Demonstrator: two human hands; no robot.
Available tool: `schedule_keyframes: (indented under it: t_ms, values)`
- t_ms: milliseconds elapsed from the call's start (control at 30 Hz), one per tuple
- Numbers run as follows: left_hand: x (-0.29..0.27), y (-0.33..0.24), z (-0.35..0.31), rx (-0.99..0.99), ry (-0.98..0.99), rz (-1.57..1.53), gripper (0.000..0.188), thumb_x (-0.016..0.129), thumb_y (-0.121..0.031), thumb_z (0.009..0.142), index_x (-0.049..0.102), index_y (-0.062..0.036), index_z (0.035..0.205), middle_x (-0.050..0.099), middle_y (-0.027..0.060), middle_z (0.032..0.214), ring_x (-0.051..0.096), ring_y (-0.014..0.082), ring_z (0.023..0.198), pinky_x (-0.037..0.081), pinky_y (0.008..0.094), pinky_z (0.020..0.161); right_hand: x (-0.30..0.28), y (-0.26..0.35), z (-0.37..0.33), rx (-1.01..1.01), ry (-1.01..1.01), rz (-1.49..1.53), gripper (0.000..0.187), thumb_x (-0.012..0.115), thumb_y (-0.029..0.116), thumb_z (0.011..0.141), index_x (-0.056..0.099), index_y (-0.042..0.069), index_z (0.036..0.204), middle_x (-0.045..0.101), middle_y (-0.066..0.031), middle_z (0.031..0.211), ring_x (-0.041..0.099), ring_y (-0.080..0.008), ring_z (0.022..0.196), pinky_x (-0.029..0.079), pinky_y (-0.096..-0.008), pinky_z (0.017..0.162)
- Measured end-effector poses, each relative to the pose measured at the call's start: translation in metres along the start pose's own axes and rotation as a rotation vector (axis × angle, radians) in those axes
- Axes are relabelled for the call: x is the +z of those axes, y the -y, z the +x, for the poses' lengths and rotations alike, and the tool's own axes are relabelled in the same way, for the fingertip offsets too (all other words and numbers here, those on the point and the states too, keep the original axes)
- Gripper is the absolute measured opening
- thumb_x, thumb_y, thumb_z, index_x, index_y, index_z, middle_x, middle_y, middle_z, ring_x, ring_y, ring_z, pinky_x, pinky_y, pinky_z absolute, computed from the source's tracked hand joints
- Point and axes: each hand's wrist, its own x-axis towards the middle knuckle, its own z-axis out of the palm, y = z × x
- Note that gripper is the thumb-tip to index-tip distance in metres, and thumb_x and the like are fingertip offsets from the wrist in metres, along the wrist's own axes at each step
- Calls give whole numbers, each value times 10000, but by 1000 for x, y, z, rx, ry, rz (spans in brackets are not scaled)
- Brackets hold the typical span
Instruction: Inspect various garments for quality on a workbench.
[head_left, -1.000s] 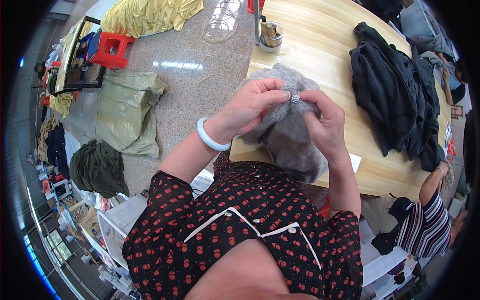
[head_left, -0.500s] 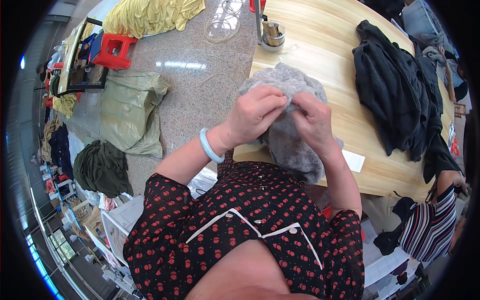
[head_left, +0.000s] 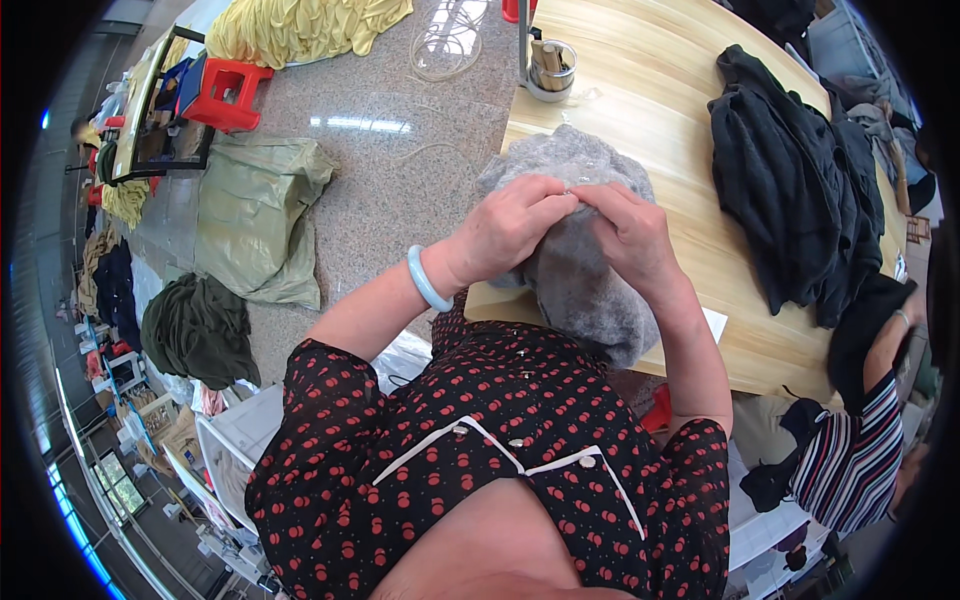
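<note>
A bundle of soft grey plush fabric lies over the edge of the wooden table and hangs down in front of me. My left hand, with a pale bracelet on its wrist, pinches the upper part of the cloth between thumb and forefinger. Close beside it, my right hand pinches the same spot, its forefinger stretched towards the left thumb. Tiny pale bits show on the fabric near the fingertips, too small to name. The fold under both palms is hidden.
A metal holder with tools stands at the table's left edge. Dark garments lie to the right, near a person in a striped top. Leftward on the floor are a greenish sack, dark green cloth and a red stool.
My right fingers have straightened and shifted slightly left over the grey fabric, meeting the left ones. The person in the striped top has moved an arm and some dark cloth at the right.
</note>
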Motion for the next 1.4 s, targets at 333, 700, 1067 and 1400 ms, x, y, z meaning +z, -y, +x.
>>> schedule_keyframes:
  t_ms: [333,700,1067,1400]
  values:
    - [2,8,1,37,4,9,229,552,50,686,565,4,910,584,118,805,590,268,723,489,322,626,8,-8,-2,-176,-107,-151,261,527,-82,657,564,15,897,534,-114,714,542,-265,621,442,-330,556]
    - [27,0,-7,-145,-192,52,144,581,68,711,565,4,839,597,143,767,600,278,683,488,320,601,30,-18,-4,-143,-206,-147,222,560,-43,648,536,22,858,510,-113,686,526,-273,602,437,-351,541]
    - [12,5,3,-864,-134,-886,138,503,-52,850,570,-14,965,592,25,837,521,41,756,432,189,674,24,-27,-9,393,-172,499,177,476,-27,766,556,4,921,499,66,754,436,-15,660,358,-162,579]
    - [6,18,16,-976,181,-870,136,526,-122,838,594,-24,903,511,-51,667,428,11,590,354,168,522,15,-21,-6,-117,-171,-200,208,525,-59,663,582,12,850,535,-69,676,521,-182,580,407,-278,524]
